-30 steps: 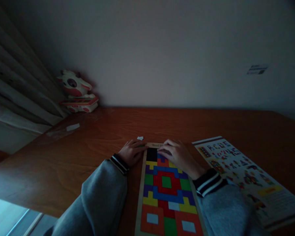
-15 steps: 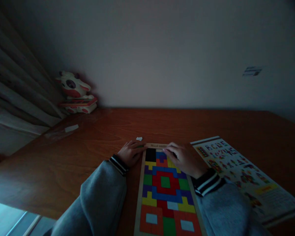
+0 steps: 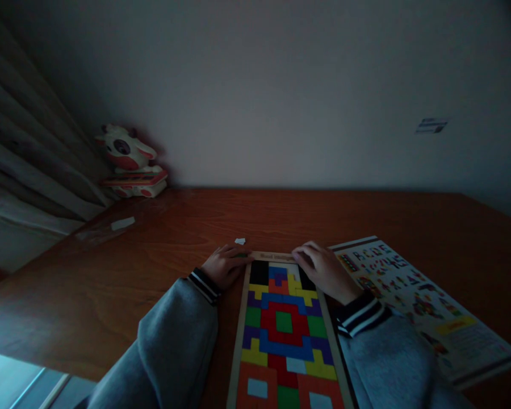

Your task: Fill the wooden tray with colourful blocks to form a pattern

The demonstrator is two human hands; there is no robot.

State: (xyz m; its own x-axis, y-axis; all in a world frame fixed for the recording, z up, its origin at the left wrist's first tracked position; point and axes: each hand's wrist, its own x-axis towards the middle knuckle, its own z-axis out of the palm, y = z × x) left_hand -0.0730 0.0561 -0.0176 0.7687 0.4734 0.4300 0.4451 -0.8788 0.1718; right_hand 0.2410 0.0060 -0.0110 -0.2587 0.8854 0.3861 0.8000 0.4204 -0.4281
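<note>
A wooden puzzle board point(image 3: 236, 363) filled with flat coloured blocks lies in front of me, its far edge lettered. The blocks form a mirrored pattern around a green centre block point(image 3: 284, 322) ringed in red. My left hand point(image 3: 225, 266) is at the far left corner, thumb and fingers closed against the frame; a sliver of green shows between them. At the far right corner, the thumb and fingers of my right hand point(image 3: 327, 274) are pinched together, and what they hold, if anything, is hidden. Black patches point(image 3: 259, 273) fill both far corners of the pattern.
A printed pattern sheet point(image 3: 413, 301) lies right of the board, partly under my right sleeve. Small white scraps point(image 3: 239, 241) lie beyond my left hand. A cow-shaped toy point(image 3: 132, 162) stands at the back left by the curtain point(image 3: 21, 136), on the brown table point(image 3: 162, 238).
My right hand has moved right, from over the far row of blocks to the board's far right corner, uncovering yellow blocks. My left hand stays at its corner. The view has shifted slightly.
</note>
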